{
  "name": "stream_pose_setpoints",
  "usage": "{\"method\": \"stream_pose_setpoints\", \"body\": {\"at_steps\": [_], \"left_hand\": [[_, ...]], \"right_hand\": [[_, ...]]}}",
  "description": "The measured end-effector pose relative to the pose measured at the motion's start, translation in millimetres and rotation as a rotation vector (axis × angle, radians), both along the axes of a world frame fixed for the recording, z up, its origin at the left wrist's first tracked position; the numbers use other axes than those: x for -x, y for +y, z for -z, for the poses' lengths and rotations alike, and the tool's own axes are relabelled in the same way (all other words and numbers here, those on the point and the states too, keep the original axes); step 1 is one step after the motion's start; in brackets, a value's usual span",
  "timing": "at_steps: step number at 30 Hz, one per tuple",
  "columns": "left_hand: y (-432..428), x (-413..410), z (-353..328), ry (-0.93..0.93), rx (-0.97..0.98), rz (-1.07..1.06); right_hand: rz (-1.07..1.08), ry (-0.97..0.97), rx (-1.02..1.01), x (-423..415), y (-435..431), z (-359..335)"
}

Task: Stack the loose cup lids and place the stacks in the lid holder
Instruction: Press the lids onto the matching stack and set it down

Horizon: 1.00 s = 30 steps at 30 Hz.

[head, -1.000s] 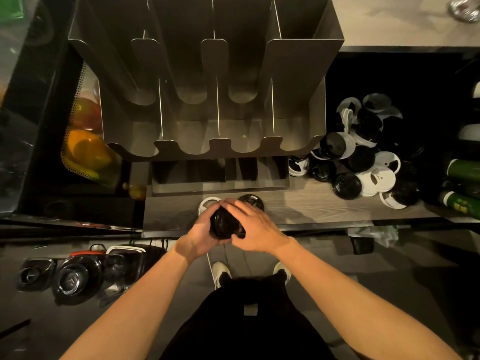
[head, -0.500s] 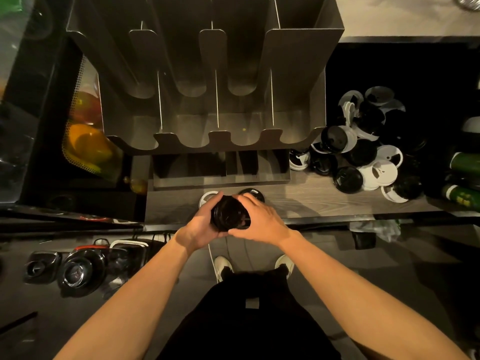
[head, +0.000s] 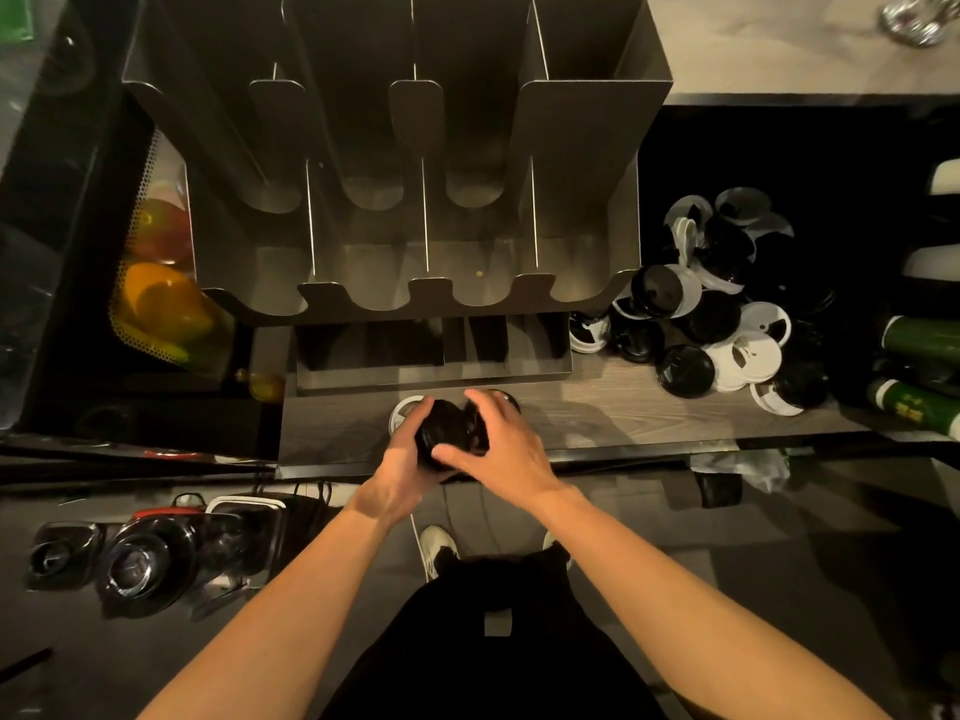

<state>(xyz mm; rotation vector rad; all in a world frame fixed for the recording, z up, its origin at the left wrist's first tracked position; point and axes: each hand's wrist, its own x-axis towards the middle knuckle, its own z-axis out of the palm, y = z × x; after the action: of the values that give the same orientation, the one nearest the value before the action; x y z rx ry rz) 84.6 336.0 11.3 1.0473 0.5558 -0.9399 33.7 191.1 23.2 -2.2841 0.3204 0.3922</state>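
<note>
- The short stack of black plastic cup lids [head: 449, 433] is held just above the front edge of the grey wood-grain desk [head: 597, 407]. It is in front of the holder, not in it.
- The left hand [head: 399, 459] cups the stack from the left, fingers curled round it. The right hand [head: 506, 452] wraps it from the right, with its thumb across the near side and its fingers over the top.
- Over the last second the stack has stayed in the same spot. Only the right hand has shifted: it covered the top, then bared it, then closed over it again. This reads as squaring up the lids, so stacking is probably nearly done and the carry to the holder has not begun.
- Under the hands a white round lid [head: 402, 407] and a black round lid [head: 508, 394] lie on the desk, mostly hidden.
- The tall grey sheet-metal lid holder [head: 587, 148] has four slots side by side. All four show bare floors, so no stack has been placed.
- The low grey divided tray [head: 363, 379] in front of it looks empty, though its recesses are dark.
- The pile of loose black and white lids [head: 717, 324] lies on the desk just right of the holder, so most of the task is left.
</note>
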Motion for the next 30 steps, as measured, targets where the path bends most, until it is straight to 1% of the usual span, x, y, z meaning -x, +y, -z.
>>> {"method": "stream_pose_setpoints", "body": {"at_steps": [2, 3, 5, 7, 8, 10, 11, 14, 16, 19, 24, 30], "left_hand": [[-1, 0, 0, 0.047, 0.036, -0.014], [-1, -1, 1, 0.057, 0.046, 0.001], [1, 0, 2, 0.051, 0.044, 0.055], [3, 1, 4, 0.018, 0.033, 0.094], [3, 1, 4, -0.004, 0.015, 0.098], [6, 1, 8, -0.028, -0.049, 0.084], [7, 0, 10, -0.026, -0.076, 0.074], [11, -2, 14, 0.009, -0.111, 0.041], [13, -3, 17, 0.033, -0.102, 0.011], [16, -5, 19, 0.05, -0.073, -0.033], [19, -4, 20, 0.036, -0.053, -0.016], [20, -2, 21, 0.028, -0.051, 0.009]], "right_hand": [[-0.154, -0.027, -0.011, 2, -2, 0], [-0.173, -0.024, -0.025, 3, -4, 0], [-0.082, -0.032, -0.078, 6, -8, 6], [0.077, -0.068, -0.123, 8, -12, 11], [0.157, -0.09, -0.108, 8, -15, 16], [0.254, -0.106, 0.022, 6, -20, 25], [0.257, -0.094, 0.11, 3, -22, 29], [0.136, -0.027, 0.34, -6, -22, 40], [0.074, 0.015, 0.435, -10, -19, 47], [0.081, 0.076, 0.482, -14, -15, 52], [0.102, 0.075, 0.527, -14, -10, 53], [0.01, 0.09, 0.625, -13, -7, 51]]}}
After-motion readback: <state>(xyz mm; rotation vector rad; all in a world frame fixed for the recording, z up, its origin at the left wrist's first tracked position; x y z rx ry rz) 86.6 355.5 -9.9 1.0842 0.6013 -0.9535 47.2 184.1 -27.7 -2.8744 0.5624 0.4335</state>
